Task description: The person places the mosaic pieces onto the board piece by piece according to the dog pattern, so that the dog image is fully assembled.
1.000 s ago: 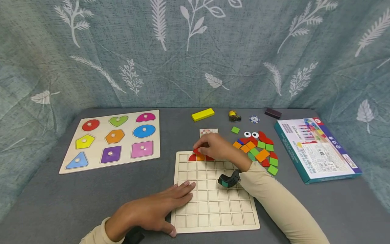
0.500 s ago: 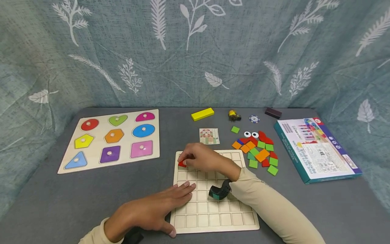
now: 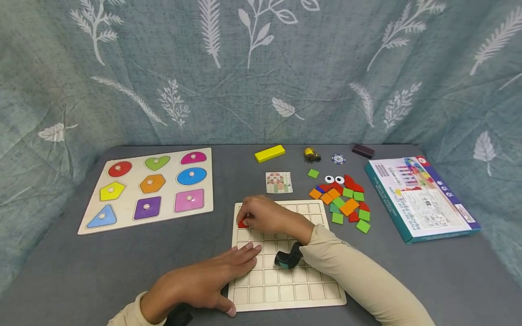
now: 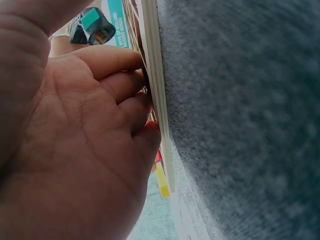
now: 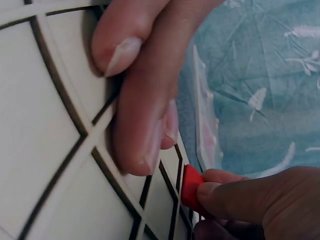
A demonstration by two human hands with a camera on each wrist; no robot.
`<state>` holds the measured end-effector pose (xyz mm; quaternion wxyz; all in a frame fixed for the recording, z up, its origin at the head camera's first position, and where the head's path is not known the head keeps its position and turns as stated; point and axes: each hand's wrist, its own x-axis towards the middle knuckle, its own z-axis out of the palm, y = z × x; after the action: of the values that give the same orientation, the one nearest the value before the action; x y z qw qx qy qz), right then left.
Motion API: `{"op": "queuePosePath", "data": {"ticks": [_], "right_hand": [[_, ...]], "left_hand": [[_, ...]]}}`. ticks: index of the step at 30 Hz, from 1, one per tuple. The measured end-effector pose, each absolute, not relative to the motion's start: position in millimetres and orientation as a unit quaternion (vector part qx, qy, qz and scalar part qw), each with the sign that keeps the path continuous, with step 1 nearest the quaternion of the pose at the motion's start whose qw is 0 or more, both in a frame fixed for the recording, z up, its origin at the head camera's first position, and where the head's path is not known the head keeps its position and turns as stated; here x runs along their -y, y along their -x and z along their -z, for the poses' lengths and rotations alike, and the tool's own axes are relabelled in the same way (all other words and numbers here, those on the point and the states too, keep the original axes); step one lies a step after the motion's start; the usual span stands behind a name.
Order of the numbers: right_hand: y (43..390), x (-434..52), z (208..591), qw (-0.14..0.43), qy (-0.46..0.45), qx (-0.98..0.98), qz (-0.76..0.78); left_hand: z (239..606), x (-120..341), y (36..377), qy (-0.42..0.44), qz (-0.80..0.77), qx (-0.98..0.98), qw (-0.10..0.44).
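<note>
The right hand (image 3: 267, 216) is pinching a red tile (image 3: 243, 222) over the far left corner of the grid board (image 3: 285, 290), so it should go down flat and slow, while the flat, open left hand (image 3: 204, 283) is pressing the board's near left edge.

Count: one gridded wooden board (image 3: 285, 280); one wooden shape puzzle (image 3: 148, 188) with nine coloured pieces; two white googly-eye discs (image 3: 334, 179); one yellow rectangular block (image 3: 269, 153); one printed box (image 3: 420, 198).

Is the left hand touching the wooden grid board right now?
Touching. In the head view the left hand lies flat on the wooden grid board, and the left wrist view shows fingertips pressed against its edge.
</note>
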<state>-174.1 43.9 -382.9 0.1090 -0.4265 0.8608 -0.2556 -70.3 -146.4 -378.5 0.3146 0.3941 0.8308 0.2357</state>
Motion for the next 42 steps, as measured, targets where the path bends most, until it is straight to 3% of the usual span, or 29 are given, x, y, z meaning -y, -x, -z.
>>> {"op": "queuePosePath", "data": {"ticks": [18,42], "right_hand": [[185,-59,382,0.094,0.409,-0.866,0.271],[226,-153,379,0.070,0.227,-0.902,0.359]], "left_hand": [[380,145,71,-0.399,-0.231,-0.831,0.311],[380,147,72,-0.398,-0.235,-0.829,0.315]]}}
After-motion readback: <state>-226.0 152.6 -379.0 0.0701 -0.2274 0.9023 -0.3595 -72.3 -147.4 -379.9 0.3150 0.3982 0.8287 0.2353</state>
